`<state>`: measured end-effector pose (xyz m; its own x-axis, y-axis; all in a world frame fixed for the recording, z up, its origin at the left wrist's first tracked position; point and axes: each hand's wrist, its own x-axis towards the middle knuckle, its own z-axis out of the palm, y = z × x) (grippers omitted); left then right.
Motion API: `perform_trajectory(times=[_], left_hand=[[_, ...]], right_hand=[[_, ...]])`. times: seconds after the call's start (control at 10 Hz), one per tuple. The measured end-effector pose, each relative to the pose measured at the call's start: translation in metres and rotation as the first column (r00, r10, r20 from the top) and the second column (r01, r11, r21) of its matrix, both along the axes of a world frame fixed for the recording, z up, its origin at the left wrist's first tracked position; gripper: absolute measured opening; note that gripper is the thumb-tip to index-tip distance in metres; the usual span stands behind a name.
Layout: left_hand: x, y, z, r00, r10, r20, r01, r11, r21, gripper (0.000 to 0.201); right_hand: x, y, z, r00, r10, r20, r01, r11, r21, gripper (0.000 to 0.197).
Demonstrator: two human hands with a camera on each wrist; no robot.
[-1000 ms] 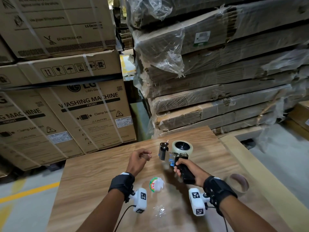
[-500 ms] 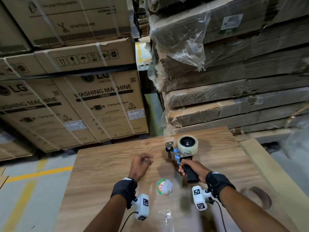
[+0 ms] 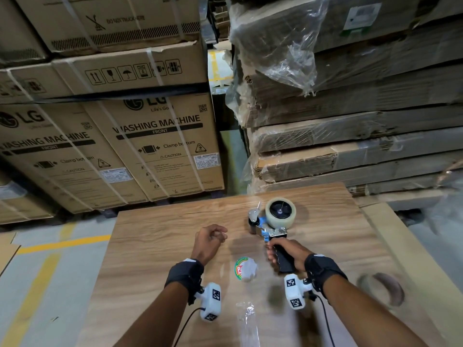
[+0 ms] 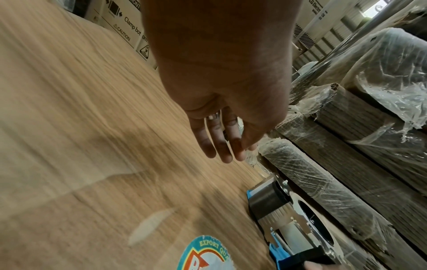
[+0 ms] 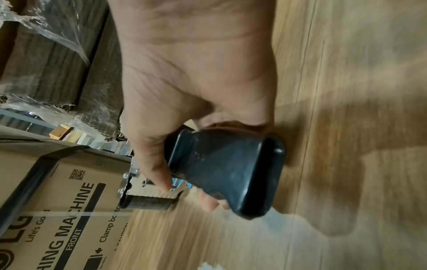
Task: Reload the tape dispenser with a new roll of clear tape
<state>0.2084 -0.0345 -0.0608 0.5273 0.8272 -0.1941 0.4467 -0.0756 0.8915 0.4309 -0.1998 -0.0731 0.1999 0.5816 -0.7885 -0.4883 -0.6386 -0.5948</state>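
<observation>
Dispenser (image 3: 269, 227), roll (image 3: 280, 212) seated, stood on table (image 3: 155, 246); right hand (image 3: 284, 251) wrapped round handle, left hand (image 3: 209, 240) loosely curled, empty; advised: steady handle, thread tape end over roller.

Stacked cartons (image 3: 160, 146) (washing machines) behind wooden table (image 3: 150, 246), grey floor (image 3: 37, 284)
</observation>
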Motion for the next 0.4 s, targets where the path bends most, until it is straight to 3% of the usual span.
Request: perform_trajectory(times=[0.2, 0.3, 0.4], left_hand=[[-0.006, -0.005, 0.013, 1.0, -0.016, -0.002, 0.016, 0.999, 0.028, 0.027], [-0.012, -0.009, 0.022, 1.0, -0.021, 0.003, 0.021, 0.996, 0.083, 0.023], [-0.013, -0.008, 0.034, 1.0, -0.017, 0.012, 0.014, 0.985, 0.174, 0.023]], right_hand=[[-0.014, -0.011, 0.024, 0.991, -0.056, 0.123, 0.06, 0.998, -0.023, 0.031], [-0.018, -0.016, 0.038, 0.957, -0.128, 0.259, 0.14, 0.99, -0.032, 0.036], [-0.024, -0.016, 0.058, 0.868, -0.131, 0.48, 0.169, 0.985, -0.036, 0.047]])
